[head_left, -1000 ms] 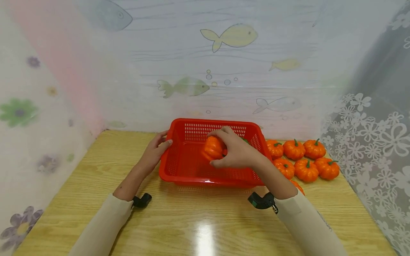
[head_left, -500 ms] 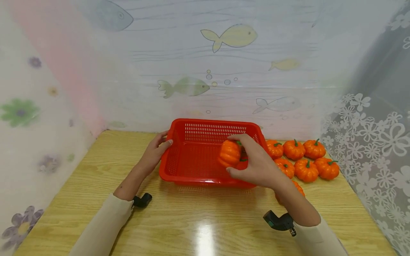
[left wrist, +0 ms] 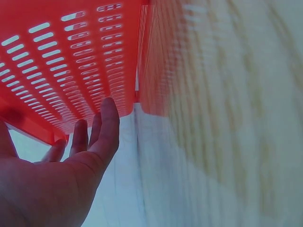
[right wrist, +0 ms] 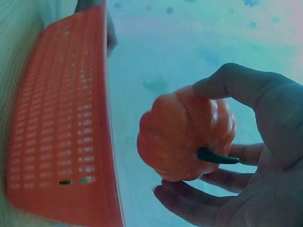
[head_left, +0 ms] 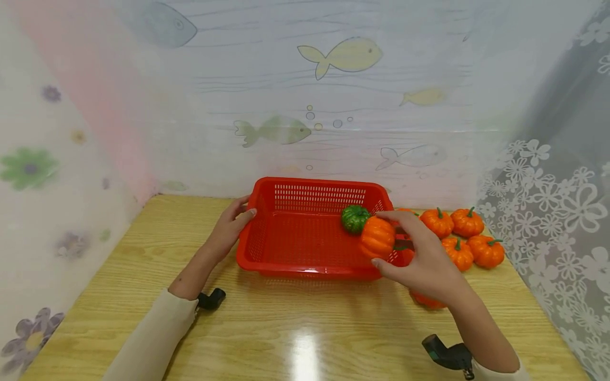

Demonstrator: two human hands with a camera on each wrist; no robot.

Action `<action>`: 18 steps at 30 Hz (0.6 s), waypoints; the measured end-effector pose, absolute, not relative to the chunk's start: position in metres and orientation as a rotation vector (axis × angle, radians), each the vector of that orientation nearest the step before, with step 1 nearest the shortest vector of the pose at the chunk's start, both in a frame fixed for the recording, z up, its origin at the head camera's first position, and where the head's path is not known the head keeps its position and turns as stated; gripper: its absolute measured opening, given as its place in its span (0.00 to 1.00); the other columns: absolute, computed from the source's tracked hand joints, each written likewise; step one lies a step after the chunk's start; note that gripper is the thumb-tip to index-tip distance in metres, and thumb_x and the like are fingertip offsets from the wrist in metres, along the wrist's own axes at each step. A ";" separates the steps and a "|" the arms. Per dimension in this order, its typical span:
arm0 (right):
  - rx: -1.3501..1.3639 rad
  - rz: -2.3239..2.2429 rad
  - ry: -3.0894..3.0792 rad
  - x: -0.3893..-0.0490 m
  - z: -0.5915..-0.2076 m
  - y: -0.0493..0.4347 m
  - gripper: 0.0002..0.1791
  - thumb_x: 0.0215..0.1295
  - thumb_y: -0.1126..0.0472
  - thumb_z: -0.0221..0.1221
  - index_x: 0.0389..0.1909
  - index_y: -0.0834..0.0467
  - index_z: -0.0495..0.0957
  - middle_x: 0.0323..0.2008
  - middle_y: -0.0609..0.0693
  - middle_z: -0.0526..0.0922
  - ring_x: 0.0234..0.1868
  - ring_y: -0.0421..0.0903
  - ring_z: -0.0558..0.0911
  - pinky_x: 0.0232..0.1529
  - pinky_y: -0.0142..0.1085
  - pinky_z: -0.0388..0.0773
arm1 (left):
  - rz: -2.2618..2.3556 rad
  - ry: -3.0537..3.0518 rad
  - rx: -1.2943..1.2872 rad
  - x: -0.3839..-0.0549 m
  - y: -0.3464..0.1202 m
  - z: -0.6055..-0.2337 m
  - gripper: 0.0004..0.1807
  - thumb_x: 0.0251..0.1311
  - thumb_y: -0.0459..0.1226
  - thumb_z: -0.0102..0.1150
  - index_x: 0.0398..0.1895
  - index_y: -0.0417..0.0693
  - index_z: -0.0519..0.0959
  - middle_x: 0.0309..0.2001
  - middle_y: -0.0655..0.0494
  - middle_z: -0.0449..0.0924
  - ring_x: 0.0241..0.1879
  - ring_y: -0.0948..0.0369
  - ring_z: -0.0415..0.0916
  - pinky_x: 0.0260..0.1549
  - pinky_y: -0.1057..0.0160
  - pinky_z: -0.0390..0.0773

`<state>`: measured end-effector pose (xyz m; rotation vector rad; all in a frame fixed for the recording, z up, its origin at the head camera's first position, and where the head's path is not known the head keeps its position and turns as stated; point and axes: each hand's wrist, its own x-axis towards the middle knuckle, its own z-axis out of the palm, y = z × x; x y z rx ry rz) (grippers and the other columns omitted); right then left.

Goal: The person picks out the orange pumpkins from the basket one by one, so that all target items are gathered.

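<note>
My right hand (head_left: 424,262) holds a small orange pumpkin (head_left: 378,238) between thumb and fingers, above the right end of the red plastic basket (head_left: 305,272). In the right wrist view, the ribbed pumpkin (right wrist: 182,132) has its green stem turned toward the palm. My left hand (head_left: 232,227) holds the basket's left rim, thumb over it and fingers along the outside. The left wrist view shows that hand (left wrist: 66,175) beside the slotted wall (left wrist: 71,56). A green pumpkin (head_left: 355,219) lies inside the basket at the right, just behind the held one.
Several orange pumpkins (head_left: 437,223) are grouped on the wooden table (head_left: 295,328) to the right of the basket, some partly hidden by my right hand. A patterned curtain (head_left: 286,79) hangs behind the table and on both sides.
My right hand has moved right and nearer me, carrying the orange pumpkin from over the basket's middle to its right end. The green pumpkin has come into full view. My left hand stays put.
</note>
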<state>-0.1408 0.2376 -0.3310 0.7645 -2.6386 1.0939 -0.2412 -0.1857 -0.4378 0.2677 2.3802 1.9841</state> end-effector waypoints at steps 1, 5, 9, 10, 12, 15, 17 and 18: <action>0.766 1.105 -2.633 -0.140 -0.332 0.242 0.45 0.57 0.62 0.79 0.75 0.46 0.70 0.67 0.43 0.76 0.58 0.41 0.79 0.54 0.30 0.83 | 1.984 2.382 0.265 -0.240 -0.185 -0.437 0.32 0.81 0.46 0.52 0.83 0.49 0.60 0.66 0.38 0.71 0.58 0.43 0.79 0.46 0.62 0.87; 0.754 1.123 -2.636 -0.136 -0.332 0.259 0.44 0.59 0.62 0.78 0.76 0.45 0.70 0.67 0.45 0.75 0.58 0.40 0.79 0.54 0.25 0.80 | 1.985 2.393 0.268 -0.234 -0.184 -0.436 0.33 0.81 0.46 0.52 0.83 0.48 0.60 0.66 0.37 0.71 0.58 0.43 0.79 0.46 0.62 0.88; 0.724 1.103 -2.644 -0.131 -0.331 0.274 0.43 0.59 0.62 0.78 0.75 0.47 0.71 0.66 0.46 0.76 0.57 0.35 0.79 0.55 0.21 0.78 | 1.985 2.392 0.275 -0.229 -0.183 -0.434 0.33 0.82 0.45 0.51 0.83 0.48 0.59 0.66 0.36 0.70 0.58 0.41 0.79 0.47 0.62 0.87; 0.722 1.107 -2.641 -0.129 -0.330 0.277 0.43 0.59 0.63 0.78 0.75 0.48 0.71 0.65 0.46 0.76 0.56 0.35 0.79 0.54 0.21 0.78 | 1.987 2.389 0.275 -0.227 -0.182 -0.434 0.33 0.82 0.45 0.51 0.83 0.48 0.59 0.66 0.36 0.70 0.58 0.41 0.79 0.47 0.62 0.87; 0.712 1.115 -2.640 -0.127 -0.330 0.284 0.43 0.59 0.64 0.78 0.75 0.49 0.72 0.64 0.46 0.76 0.56 0.35 0.79 0.54 0.20 0.78 | 1.991 2.384 0.276 -0.224 -0.181 -0.433 0.33 0.82 0.45 0.51 0.84 0.48 0.59 0.67 0.35 0.70 0.59 0.40 0.79 0.47 0.62 0.87; 0.708 1.130 -2.637 -0.124 -0.330 0.295 0.44 0.59 0.66 0.77 0.76 0.50 0.71 0.65 0.46 0.74 0.55 0.36 0.78 0.53 0.19 0.77 | 1.997 2.385 0.274 -0.220 -0.180 -0.431 0.32 0.82 0.45 0.51 0.84 0.47 0.58 0.67 0.35 0.69 0.59 0.40 0.79 0.47 0.63 0.87; 0.706 1.127 -2.639 -0.123 -0.330 0.301 0.44 0.59 0.67 0.77 0.76 0.49 0.71 0.66 0.47 0.73 0.56 0.35 0.77 0.53 0.18 0.77 | 2.000 2.388 0.266 -0.218 -0.180 -0.431 0.32 0.82 0.45 0.51 0.83 0.47 0.59 0.66 0.35 0.69 0.59 0.40 0.79 0.46 0.63 0.87; 0.707 1.120 -2.640 -0.123 -0.330 0.305 0.45 0.58 0.67 0.77 0.76 0.49 0.71 0.67 0.48 0.73 0.56 0.34 0.77 0.53 0.18 0.76 | 2.000 2.391 0.263 -0.217 -0.180 -0.431 0.33 0.82 0.45 0.51 0.84 0.47 0.59 0.67 0.35 0.69 0.59 0.40 0.79 0.47 0.63 0.87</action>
